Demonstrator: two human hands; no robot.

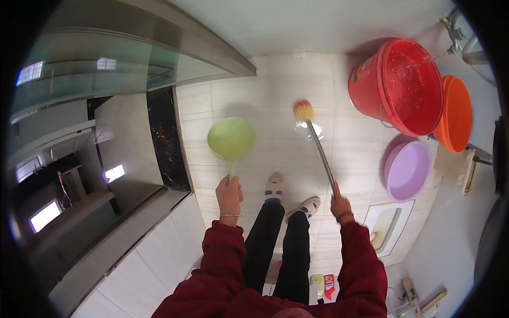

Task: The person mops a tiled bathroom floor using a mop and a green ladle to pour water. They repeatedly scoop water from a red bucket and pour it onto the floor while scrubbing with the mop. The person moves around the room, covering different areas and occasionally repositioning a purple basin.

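My left hand (229,197) is closed around the handle of a light green water dipper (231,139), its round bowl held out over the floor and slightly blurred. In my right hand (342,205) is the end of a long-handled scrub brush (322,150) with a metal stick. The brush's red and yellow bristle head points away from me, beside a shiny wet patch (313,130) on the tiles. I cannot tell whether the bristles touch the floor.
At right, a tap (452,34) runs into a red bucket (366,87) beside an orange bucket (460,114) and a purple basin (408,170). A squat toilet (389,225) lies nearer. Bottles (323,285) stand behind my legs. A glass door (132,66) and dark threshold (167,138) are left.
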